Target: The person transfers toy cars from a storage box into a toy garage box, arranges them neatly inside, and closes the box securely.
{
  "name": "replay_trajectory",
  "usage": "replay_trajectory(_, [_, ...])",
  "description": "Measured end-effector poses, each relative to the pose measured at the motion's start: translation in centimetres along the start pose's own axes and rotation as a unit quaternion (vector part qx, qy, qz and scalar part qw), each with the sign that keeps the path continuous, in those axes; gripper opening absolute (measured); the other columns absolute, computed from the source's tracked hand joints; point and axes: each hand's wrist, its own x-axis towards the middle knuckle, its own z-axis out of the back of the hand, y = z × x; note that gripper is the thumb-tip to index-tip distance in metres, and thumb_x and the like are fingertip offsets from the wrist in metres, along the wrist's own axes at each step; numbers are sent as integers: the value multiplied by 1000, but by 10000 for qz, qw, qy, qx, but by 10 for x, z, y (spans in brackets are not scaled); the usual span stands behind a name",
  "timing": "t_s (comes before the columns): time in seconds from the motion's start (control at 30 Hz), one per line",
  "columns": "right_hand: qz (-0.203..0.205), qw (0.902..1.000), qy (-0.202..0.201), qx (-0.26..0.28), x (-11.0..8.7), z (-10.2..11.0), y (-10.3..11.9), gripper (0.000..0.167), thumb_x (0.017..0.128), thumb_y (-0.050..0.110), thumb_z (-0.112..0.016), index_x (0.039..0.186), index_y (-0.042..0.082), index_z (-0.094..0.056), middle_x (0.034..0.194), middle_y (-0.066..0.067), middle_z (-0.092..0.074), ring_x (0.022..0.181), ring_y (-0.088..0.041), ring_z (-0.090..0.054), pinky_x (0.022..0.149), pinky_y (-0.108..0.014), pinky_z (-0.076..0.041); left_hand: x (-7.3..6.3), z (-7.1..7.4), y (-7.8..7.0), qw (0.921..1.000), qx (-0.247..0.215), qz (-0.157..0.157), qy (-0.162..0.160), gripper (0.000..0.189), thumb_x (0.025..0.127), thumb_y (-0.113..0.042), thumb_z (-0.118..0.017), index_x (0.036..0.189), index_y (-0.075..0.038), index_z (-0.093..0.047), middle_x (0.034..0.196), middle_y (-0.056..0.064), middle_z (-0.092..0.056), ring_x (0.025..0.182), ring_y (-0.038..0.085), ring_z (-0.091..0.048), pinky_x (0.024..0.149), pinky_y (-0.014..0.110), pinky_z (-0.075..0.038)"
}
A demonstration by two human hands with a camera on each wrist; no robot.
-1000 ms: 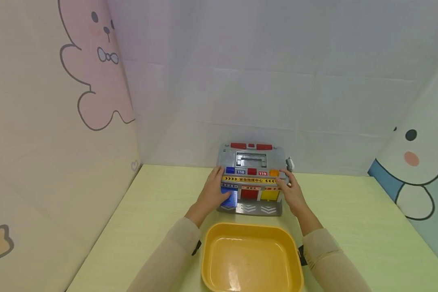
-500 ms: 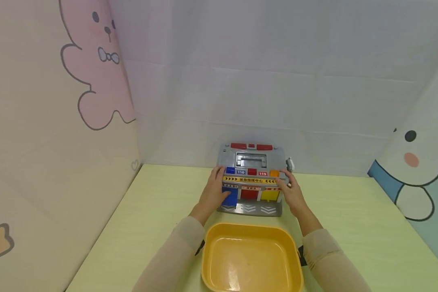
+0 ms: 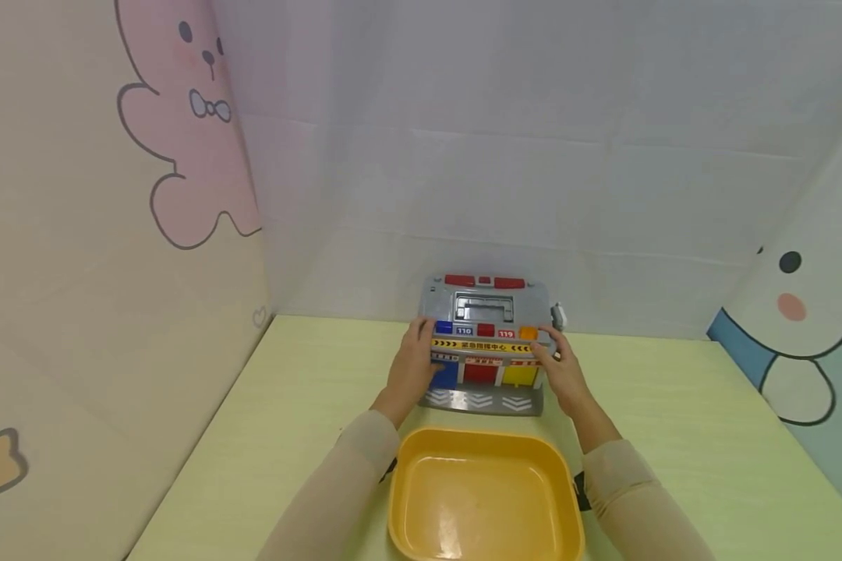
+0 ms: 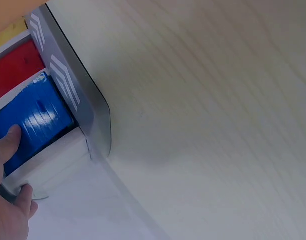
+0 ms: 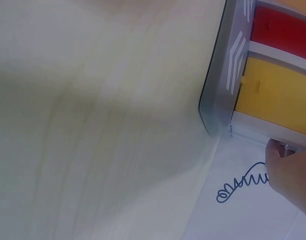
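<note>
A grey toy rescue station [image 3: 487, 346] stands at the back of the table, with a carry handle on its roof. Along its front are a blue door [image 3: 447, 376], a red door [image 3: 479, 373] and a yellow door [image 3: 519, 375] above a grey ramp [image 3: 487, 401]. My left hand [image 3: 410, 368] grips the station's left end. In the left wrist view its thumb [image 4: 12, 140] lies on the blue door [image 4: 40, 112], while other fingers bend round the side wall. My right hand [image 3: 564, 375] holds the right end, fingers at the roof's front corner.
A yellow plastic tray [image 3: 487, 442] sits in front of the station, between my forearms. A small white and grey part [image 3: 559, 315] sticks out at the station's right side. A white cloth wall [image 3: 421, 195] rises directly behind it.
The blue door, tilted outward over the ramp a second ago, has swung in to stand level with the front. My left hand has shifted slightly right; the right hand stays put.
</note>
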Motion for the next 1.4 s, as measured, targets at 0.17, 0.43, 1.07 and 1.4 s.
replay_trajectory(0.17, [78,9999,-13,-88,5,1,-12,56,104,28,-48,153,13,-24,151,-23,-23,127,-38,-36,112,-53,-24,2,2,1,9995,196,-156,-179,78,72,-3,-86,138,-1,-45,139,15,-41,123,31,-47,105,39,-40])
replay_trajectory(0.43, [209,9996,-82,-192,5,4,-15,57,103,33,-50,151,14,-26,149,-23,-25,127,-38,-37,111,-52,-26,3,2,-4,9997,220,-57,-122,73,76,-2,-82,139,0,-44,140,14,-41,123,31,-46,105,38,-40])
replay_trajectory(1.07, [37,10000,1,-56,-8,1,6,54,104,20,-48,151,7,-24,142,-25,-31,118,-34,-39,109,-54,-27,1,-6,-4,9982,483,-160,-307,69,81,-1,-78,140,1,-42,141,17,-41,127,30,-44,106,38,-39])
replay_trajectory(1.4, [147,9991,-9,-391,1,3,-17,61,103,36,-49,154,15,-24,142,-25,-33,123,-37,-39,110,-53,-28,-4,-1,2,9993,317,-119,-162,71,78,-1,-81,139,-1,-42,139,16,-40,124,30,-45,106,39,-39])
